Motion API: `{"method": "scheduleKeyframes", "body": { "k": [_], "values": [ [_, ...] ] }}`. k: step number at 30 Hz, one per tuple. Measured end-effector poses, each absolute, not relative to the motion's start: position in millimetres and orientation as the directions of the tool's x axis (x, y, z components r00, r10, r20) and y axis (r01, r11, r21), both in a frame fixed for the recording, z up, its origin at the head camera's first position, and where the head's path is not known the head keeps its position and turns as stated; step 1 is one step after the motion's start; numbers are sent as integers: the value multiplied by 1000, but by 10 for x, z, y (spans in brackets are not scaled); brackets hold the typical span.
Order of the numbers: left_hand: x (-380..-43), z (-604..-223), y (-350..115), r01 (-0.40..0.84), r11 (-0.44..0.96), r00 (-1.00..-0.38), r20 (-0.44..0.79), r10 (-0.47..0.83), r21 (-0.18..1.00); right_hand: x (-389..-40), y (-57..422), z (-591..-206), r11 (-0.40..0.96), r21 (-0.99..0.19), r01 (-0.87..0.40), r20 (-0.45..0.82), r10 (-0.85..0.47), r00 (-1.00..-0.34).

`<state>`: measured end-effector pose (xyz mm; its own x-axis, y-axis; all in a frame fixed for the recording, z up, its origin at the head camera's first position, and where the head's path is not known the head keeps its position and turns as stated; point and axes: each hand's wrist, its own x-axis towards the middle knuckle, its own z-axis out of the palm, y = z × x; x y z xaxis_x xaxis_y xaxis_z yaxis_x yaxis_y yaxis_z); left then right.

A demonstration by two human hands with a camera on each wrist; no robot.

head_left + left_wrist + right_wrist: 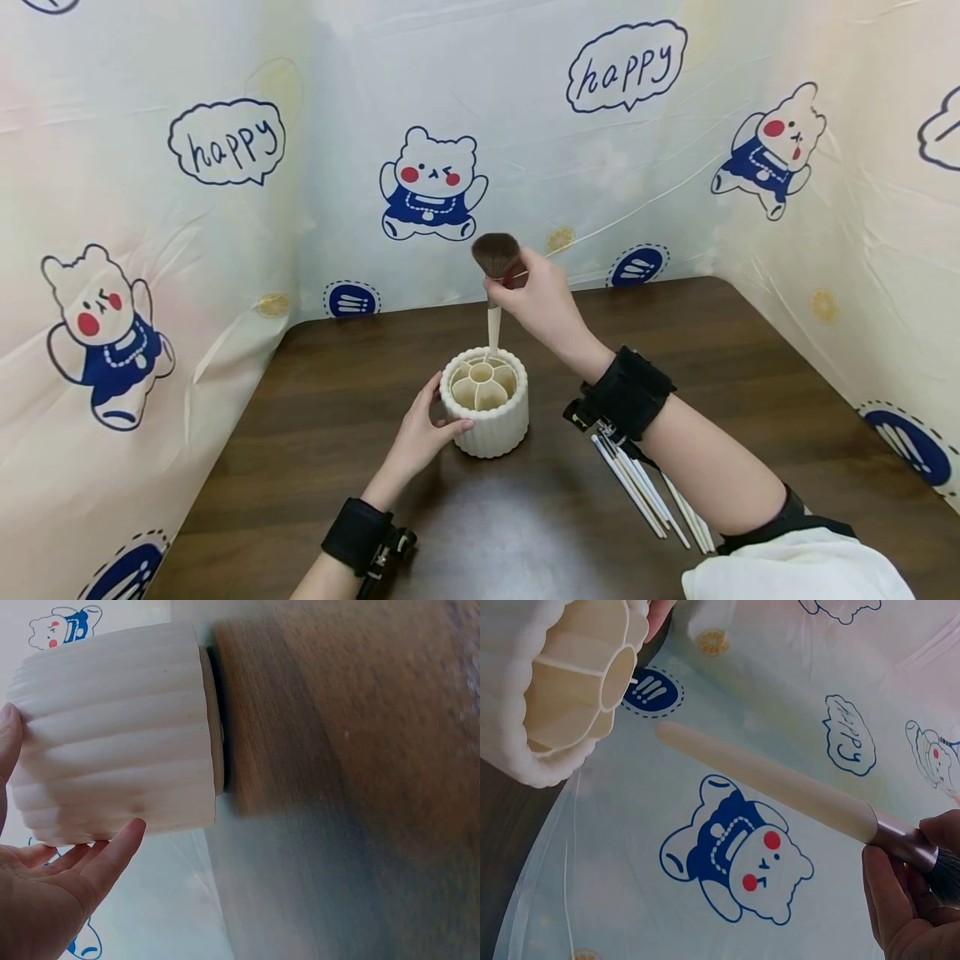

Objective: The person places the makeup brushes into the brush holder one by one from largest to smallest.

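A cream ribbed brush holder with a scalloped rim and several inner compartments stands upright on the table. My left hand grips its left side, thumb on the front and fingers round the side; the left wrist view shows the fingers along its ribbed wall. Above the holder, my right hand pinches a large makeup brush by its dark metal collar. The brown bristles point up and the pale handle points down, its tip above the holder's back rim in the head view.
Several thin, pale-handled brushes lie on the dark wooden table at the right, partly under my right forearm. A printed cloth with bears and "happy" bubbles walls in the table at the back and sides.
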<state>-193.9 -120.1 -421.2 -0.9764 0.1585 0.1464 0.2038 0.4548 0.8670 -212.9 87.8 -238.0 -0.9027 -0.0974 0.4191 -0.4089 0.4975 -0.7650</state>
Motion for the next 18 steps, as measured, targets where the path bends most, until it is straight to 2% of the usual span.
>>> {"method": "scheduleKeyframes", "body": {
  "k": [18],
  "values": [
    [-1943, -4198, -1213, 181, 458, -980, 118, 161, 870, -2176, 746, -2597, 535, -746, -397, 367, -167, -915]
  ]
}}
